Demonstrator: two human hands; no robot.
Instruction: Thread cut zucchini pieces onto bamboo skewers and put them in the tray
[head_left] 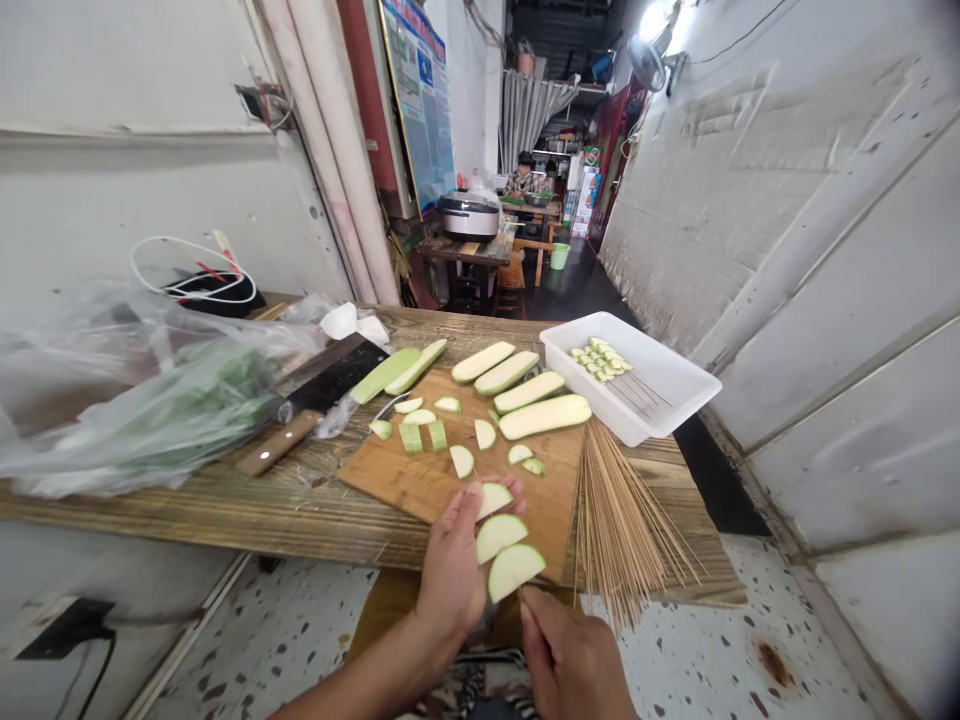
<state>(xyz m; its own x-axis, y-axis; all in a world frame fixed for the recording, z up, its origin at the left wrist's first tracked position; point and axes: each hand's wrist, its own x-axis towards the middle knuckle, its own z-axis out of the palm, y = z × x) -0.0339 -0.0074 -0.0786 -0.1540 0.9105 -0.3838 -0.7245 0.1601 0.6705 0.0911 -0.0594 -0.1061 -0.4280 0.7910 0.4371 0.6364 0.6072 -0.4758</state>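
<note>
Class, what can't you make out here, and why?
Head view, all four:
Left hand: partly hidden behind the pale slices.
Right hand: wrist cut off by the bottom edge.
Greens in the bag: outlines blurred by cloudy plastic.
Poster: words too small to read.

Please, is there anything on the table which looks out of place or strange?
Two things, perhaps. The loose skewers fan out untidily, their near ends poking past the front edge of the table, where they might get knocked. The white tray also appears to overhang the right edge.
</note>
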